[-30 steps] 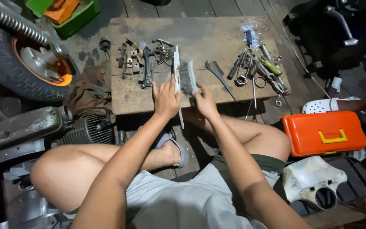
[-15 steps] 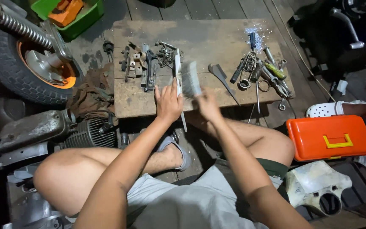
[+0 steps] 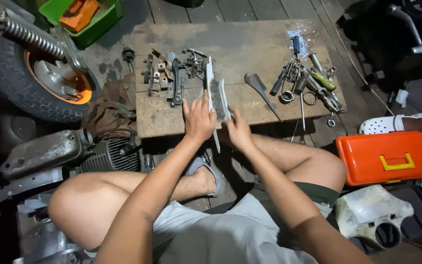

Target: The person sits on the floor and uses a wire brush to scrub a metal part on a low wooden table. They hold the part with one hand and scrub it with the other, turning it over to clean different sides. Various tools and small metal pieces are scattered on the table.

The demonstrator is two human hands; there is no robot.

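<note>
1. Head view shows our left hand (image 3: 199, 120) flat over a long thin metal strip (image 3: 210, 88), fingers together and pressing it to the wooden board (image 3: 250, 44).
2. Our right hand (image 3: 238, 131) closes on the near end of a wire brush (image 3: 219, 100), bristle block just beyond the fingertips.
3. Strip and brush lie touching, side by side, in the gap between the two hands; the brush is on the right-hand side of the strip.
4. Both long axes run straight away from us; the strip's far end points ahead of the left fingertips, its near end past the board's edge.
5. Loose parts (image 3: 172, 76) sit left of the left hand, spanners and springs (image 3: 306, 80) right of the right.
</note>
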